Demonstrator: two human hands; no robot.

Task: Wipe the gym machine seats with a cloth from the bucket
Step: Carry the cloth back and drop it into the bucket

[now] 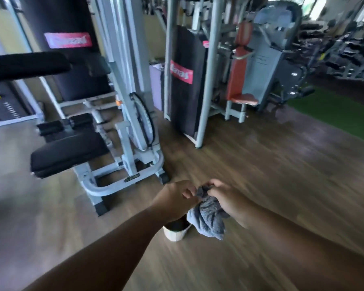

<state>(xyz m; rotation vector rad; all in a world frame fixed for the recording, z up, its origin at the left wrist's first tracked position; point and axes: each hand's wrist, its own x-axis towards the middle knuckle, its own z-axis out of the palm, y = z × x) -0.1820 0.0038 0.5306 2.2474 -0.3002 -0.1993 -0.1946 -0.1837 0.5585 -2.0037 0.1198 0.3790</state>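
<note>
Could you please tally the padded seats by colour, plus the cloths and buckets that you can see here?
Black seat: 1
Red-orange seat: 1
Grey cloth, held by both hands (left hand, right hand): 1
White bucket: 1
Total: 4

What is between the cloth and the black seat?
In the head view, bare wooden floor and the machine's grey base frame lie between the grey cloth and black seat.

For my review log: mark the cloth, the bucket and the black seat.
grey cloth (208,217), head view, on its hanging bunched middle.
bucket (174,234), head view, on its pale outer wall below the rim.
black seat (69,151), head view, on the top of the pad.
</note>
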